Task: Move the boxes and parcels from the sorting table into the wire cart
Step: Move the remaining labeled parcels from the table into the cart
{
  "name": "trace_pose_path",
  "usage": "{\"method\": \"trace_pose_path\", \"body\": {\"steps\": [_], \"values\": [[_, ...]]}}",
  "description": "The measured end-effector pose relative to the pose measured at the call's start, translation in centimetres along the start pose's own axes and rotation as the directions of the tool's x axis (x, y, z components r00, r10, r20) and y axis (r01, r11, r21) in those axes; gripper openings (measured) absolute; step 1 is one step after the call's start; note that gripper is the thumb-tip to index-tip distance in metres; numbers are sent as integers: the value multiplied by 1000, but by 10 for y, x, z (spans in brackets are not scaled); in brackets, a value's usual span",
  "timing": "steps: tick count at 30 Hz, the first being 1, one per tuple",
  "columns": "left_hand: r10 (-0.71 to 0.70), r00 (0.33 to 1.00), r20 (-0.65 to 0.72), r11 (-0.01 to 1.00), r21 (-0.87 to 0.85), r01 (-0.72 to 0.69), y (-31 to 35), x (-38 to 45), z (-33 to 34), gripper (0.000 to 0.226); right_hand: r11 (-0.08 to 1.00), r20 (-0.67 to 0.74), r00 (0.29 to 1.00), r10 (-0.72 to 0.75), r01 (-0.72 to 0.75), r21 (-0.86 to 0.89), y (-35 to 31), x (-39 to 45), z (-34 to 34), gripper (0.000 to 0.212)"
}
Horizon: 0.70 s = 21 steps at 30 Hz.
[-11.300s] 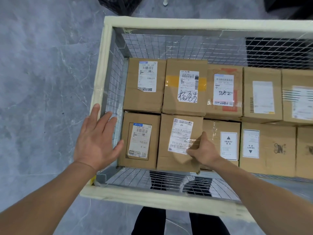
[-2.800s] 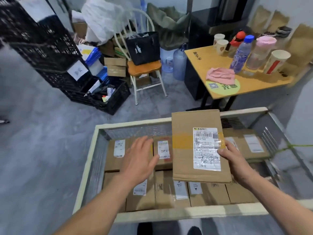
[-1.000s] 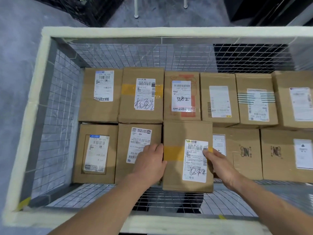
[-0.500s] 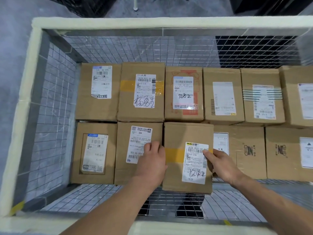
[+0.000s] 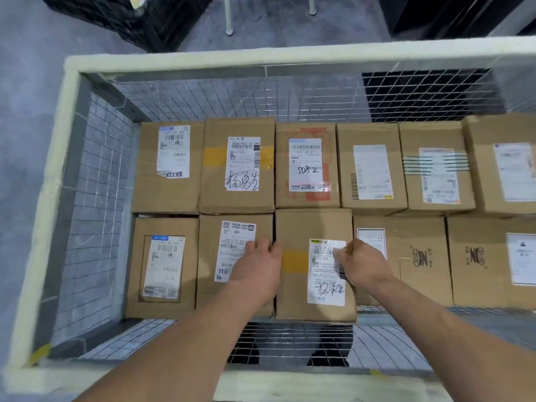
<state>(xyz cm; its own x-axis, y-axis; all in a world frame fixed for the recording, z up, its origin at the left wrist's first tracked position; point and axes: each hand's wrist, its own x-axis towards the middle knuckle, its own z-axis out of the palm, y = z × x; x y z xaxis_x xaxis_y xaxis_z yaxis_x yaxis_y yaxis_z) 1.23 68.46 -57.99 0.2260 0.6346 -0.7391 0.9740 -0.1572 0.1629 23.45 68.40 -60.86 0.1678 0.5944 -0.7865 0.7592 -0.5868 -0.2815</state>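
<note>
Judging by its stiff, light look, the brown yellow-taped cardboard box (image 5: 301, 274) is gripped at its nine and three o'clock edges by the left hand (image 5: 258, 265) and right hand (image 5: 362, 265), curled.

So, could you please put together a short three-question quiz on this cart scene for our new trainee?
1. True or false: the box with the yellow tape band held between the left hand and the right hand sits in the near row of the wire cart.
2. What is handwritten on the red-printed box directly behind it?
3. The held box's label is: A) on its right half, B) on its left half, C) missing.

Key: 1 true; 2 "5082"; 3 A.
</note>
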Motion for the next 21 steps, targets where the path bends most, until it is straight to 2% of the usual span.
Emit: {"method": "trace_pose_path", "body": {"steps": [1, 4, 7, 9, 12, 16, 18, 21], "values": [[-8, 1000, 25, 1000, 12, 7, 2, -5, -11, 62, 1000, -6, 1000, -19, 19, -9, -4, -6, -5, 17], [-10, 1000, 19, 996, 86, 8, 7, -26, -42, 39, 986, -56, 986, -156, 152, -73, -19, -36, -22, 31], [9, 999, -42, 985, 174, -2, 19, -55, -74, 38, 945, -88, 952, -294, 275, -178, -28, -75, -44, 66], [39, 996, -85, 971, 237, -18, 30, -77, -95, 45, 939, -108, 946, -304, 279, -200, -32, -106, -65, 78], [107, 979, -172, 963, 263, -59, 56, -111, -131, 56, 930, -200, 920, -336, 291, -223, -32, -155, -103, 78], [252, 926, -282, 950, 255, -181, 104, -156, -188, 55, 931, -307, 892, -332, 258, -257, -27, -222, -164, 72], [334, 886, -322, 928, 276, -250, 131, -176, -216, 54, 940, -386, 870, -307, 215, -264, -20, -252, -194, 68], [489, 789, -372, 860, 359, -363, 173, -203, -253, 57, 968, -510, 831, -224, 129, -215, -2, -301, -232, 65]]}}
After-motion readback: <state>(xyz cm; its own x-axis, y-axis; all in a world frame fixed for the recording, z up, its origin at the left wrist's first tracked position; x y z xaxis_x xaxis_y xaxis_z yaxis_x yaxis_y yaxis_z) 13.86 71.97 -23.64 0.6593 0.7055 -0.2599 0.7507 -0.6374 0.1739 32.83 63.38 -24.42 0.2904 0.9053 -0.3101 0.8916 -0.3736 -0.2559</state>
